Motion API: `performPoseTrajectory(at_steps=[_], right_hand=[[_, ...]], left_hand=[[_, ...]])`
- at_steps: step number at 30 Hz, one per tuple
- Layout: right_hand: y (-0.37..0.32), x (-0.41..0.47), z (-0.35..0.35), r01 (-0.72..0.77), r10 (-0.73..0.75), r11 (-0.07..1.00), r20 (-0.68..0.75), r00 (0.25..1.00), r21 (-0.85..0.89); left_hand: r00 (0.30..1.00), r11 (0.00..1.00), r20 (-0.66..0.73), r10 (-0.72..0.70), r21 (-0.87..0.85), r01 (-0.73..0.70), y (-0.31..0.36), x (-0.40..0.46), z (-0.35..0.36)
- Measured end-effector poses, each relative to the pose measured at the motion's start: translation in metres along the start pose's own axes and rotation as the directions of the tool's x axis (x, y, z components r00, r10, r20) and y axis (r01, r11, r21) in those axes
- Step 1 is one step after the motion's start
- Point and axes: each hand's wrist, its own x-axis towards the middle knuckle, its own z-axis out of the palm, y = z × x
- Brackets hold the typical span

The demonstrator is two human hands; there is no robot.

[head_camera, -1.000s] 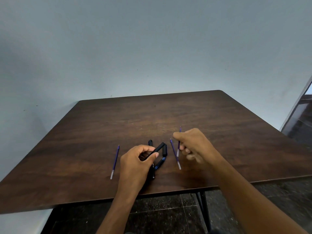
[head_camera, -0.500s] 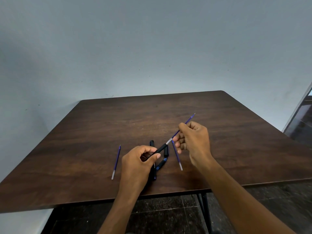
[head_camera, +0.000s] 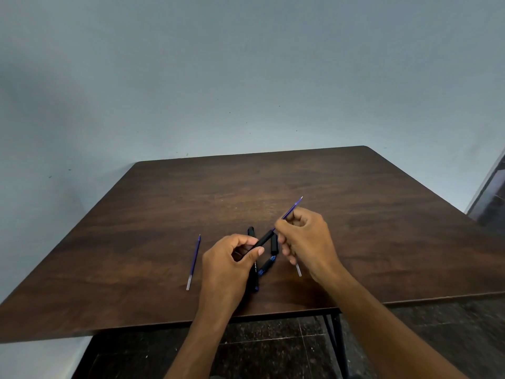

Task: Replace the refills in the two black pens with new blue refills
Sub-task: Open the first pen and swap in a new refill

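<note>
Since half a second ago the blue refill has gone deeper into the black pen barrel; the pale end that showed at the barrel mouth is now inside, and the right hand sits closer to the barrel.

The table is dark brown wood with rounded far corners and stands against a plain grey-blue wall; under its near edge a dark tiled floor and a black metal leg show.

The barrel's long axis runs diagonally, from near left up to far right, above the near middle of the table. The left hand grips its lower end with curled fingers and thumb. The refill follows the same line, its fine tip pointing far right. The right hand pinches it just beyond the barrel mouth.

Other black pen parts lie on the table under the barrel. A second refill lies well left of the barrel, tip pointing away. A third refill lies just right of it, mostly hidden by the right hand.
</note>
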Motion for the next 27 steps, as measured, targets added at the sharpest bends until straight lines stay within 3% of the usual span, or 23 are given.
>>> performPoseTrajectory(at_steps=[7,14,24,27], right_hand=[[0.001,0.003,-0.006,-0.020,0.017,1.000,0.129,0.991,0.020],[-0.002,0.002,-0.015,-0.061,0.025,0.947,0.115,0.993,0.316],[-0.009,0.002,-0.012,-0.099,0.071,0.969,0.127,0.989,0.225],[-0.012,-0.001,-0.015,-0.104,0.092,0.989,0.121,0.988,0.102]], left_hand=[[0.999,0.998,-0.014,-0.034,-0.048,0.033,-0.004,0.002,0.000],[0.998,0.998,-0.025,-0.053,-0.042,0.052,-0.006,0.003,0.000],[0.999,0.997,-0.025,-0.039,-0.062,0.037,-0.007,0.003,-0.001],[0.996,0.995,-0.076,-0.045,-0.091,0.038,-0.009,0.003,0.000]])
